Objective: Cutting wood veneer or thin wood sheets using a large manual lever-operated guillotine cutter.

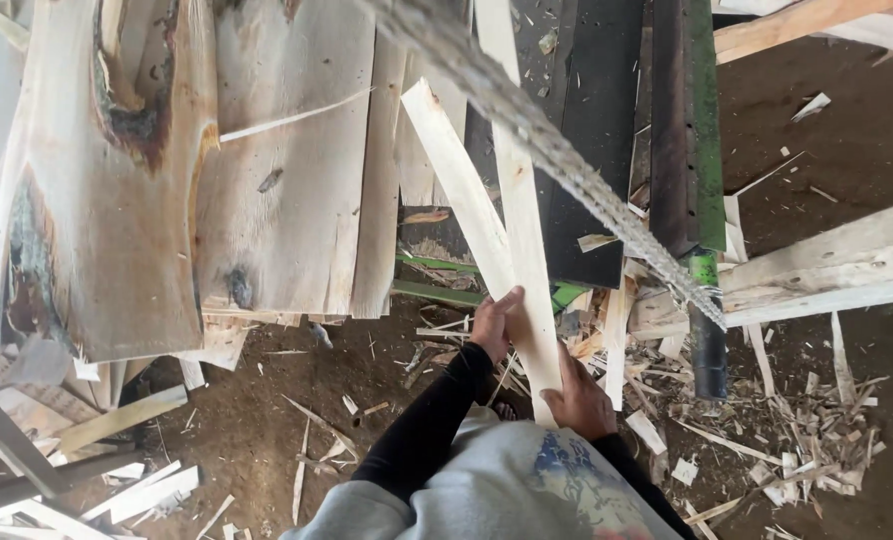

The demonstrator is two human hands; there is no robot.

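A: State the position of both hands

B: Left hand point(495, 325) is closed on the pale wooden strips point(519, 240) part-way up; right hand point(579, 402) grips their near end, just above the grey garment point(507, 490)

A: Long axis?

B: The strips run from the right hand away from the person, over the dark machine bed point(592, 150). One points nearly straight ahead; the other angles left toward the stacked boards point(287, 170), crossing the first. A chain point(567, 170) runs diagonally over the strips
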